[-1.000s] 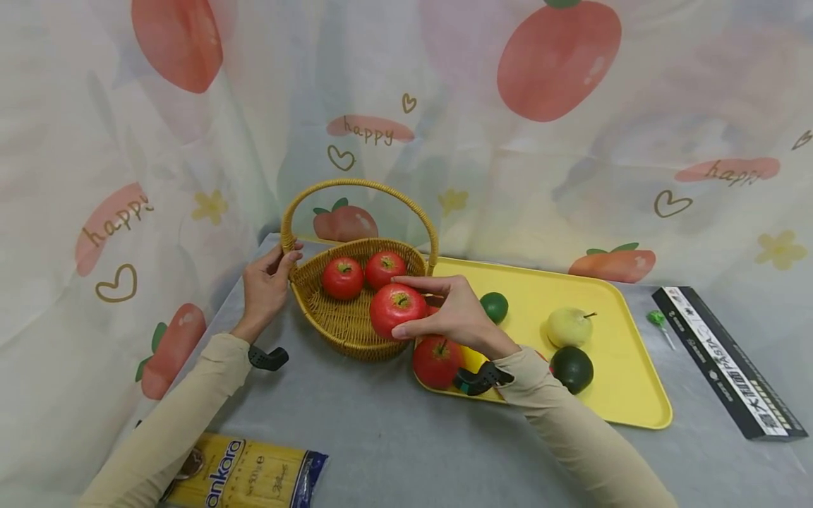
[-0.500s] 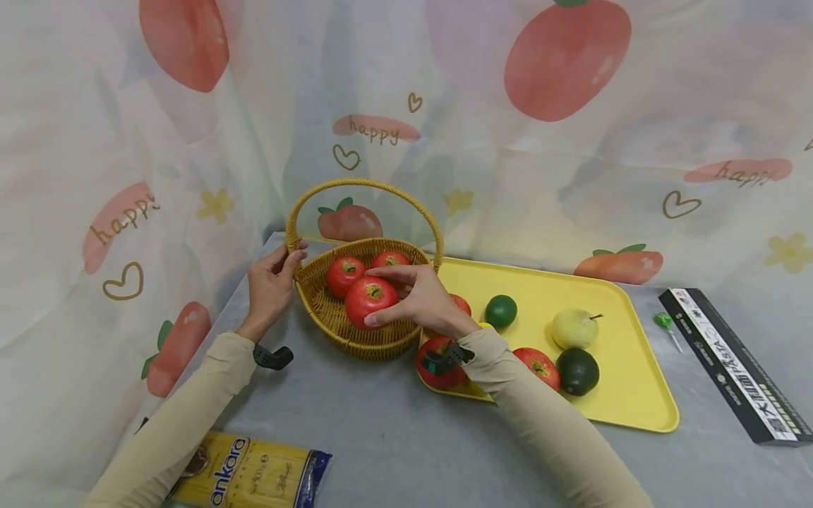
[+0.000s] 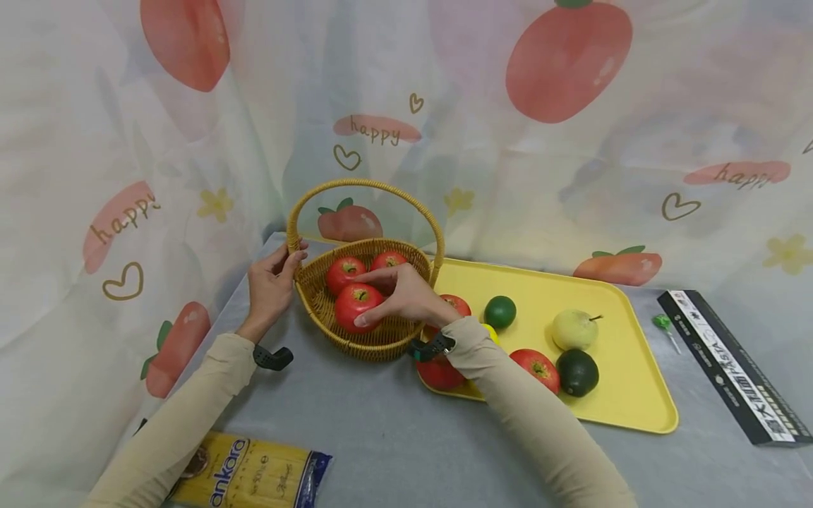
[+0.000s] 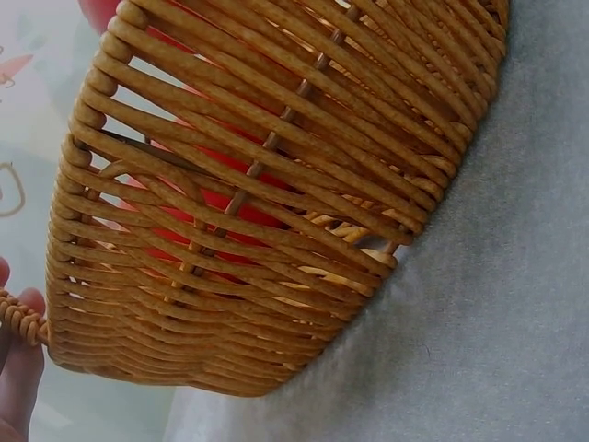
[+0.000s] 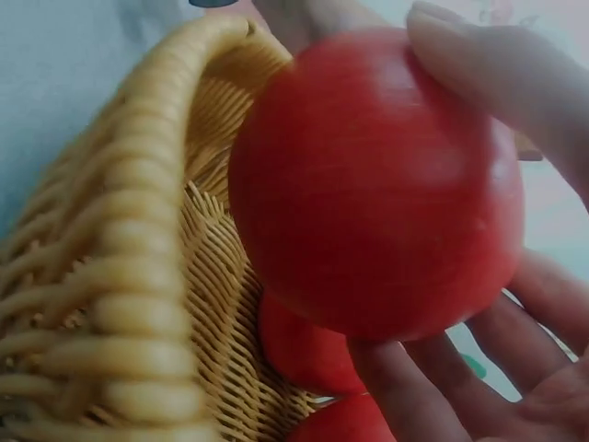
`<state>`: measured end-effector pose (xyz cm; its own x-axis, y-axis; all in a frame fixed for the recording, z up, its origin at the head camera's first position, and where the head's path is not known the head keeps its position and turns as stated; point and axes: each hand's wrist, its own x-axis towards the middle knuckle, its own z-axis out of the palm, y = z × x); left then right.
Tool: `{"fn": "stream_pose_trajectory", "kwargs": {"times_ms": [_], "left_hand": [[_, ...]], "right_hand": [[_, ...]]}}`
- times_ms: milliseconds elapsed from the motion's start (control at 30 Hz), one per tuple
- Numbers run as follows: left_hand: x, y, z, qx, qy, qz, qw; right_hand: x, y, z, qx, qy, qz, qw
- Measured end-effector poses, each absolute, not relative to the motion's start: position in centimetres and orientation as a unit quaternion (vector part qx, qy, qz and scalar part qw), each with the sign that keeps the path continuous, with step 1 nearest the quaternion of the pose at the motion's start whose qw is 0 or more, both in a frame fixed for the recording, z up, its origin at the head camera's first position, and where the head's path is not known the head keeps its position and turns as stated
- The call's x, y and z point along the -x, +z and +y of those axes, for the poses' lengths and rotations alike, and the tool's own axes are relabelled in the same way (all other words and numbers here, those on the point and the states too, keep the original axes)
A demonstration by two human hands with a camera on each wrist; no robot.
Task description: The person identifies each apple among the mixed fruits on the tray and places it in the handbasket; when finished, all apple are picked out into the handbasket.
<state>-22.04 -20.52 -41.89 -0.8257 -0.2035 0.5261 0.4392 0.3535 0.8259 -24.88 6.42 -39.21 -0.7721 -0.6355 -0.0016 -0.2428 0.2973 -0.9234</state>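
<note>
Six visible red apples and one basket, centre; one tray, one pear, two green fruits, right of centre; one box, one lollipop, far right; one packet, lower left.

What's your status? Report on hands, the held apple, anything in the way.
Left hand gripping handle. Right hand holding apple over basket. Two more apples inside, toward the far side; nothing else seen in the way.
</note>
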Motion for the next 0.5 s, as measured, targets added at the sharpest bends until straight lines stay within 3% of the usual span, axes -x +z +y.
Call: {"fn": "stream_pose_trajectory", "kwargs": {"times_ms": [200,500], "left_hand": [[23.5,-43.9,-21.6,0.076,-0.561,-0.773,0.286],[21.8,-41.7,-20.4,0.074,-0.577,-0.764,0.281]], "right_hand": [[25.8,-39.5,5.8,0.291,-0.507,0.788,0.192],[27.3,-39.8,4.6,0.314,-0.471,0.797,0.212]]}}
